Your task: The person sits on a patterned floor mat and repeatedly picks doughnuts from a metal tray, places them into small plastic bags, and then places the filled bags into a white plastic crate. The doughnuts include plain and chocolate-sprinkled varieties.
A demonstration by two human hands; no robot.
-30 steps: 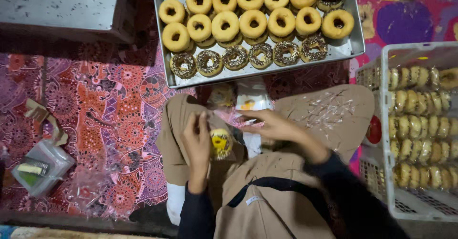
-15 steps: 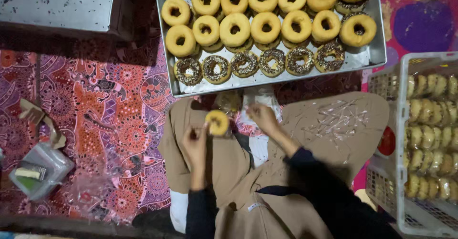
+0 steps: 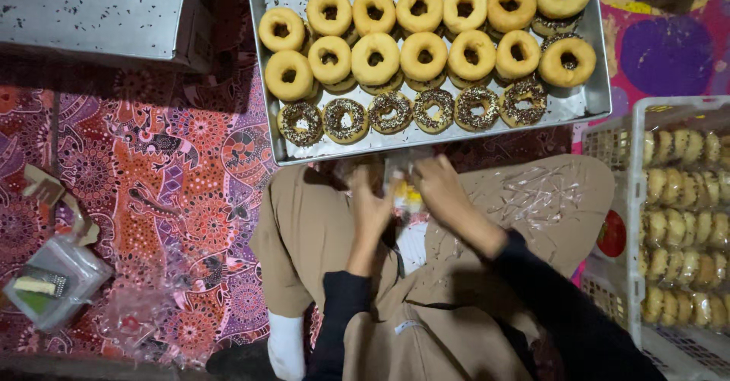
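Over your lap, your left hand (image 3: 370,210) and right hand (image 3: 441,187) are both closed on a clear plastic bag (image 3: 401,174) with a yellow doughnut (image 3: 411,197) inside. If your grip is loose, it may slip out, or your knuckles may bump the metal tray (image 3: 426,139) just beside.

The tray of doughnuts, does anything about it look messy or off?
Yes, slightly: dark sprinkles are scattered over the bare metal of the doughnut tray, and some plain doughnuts lie overlapping others. Nothing looks damaged.
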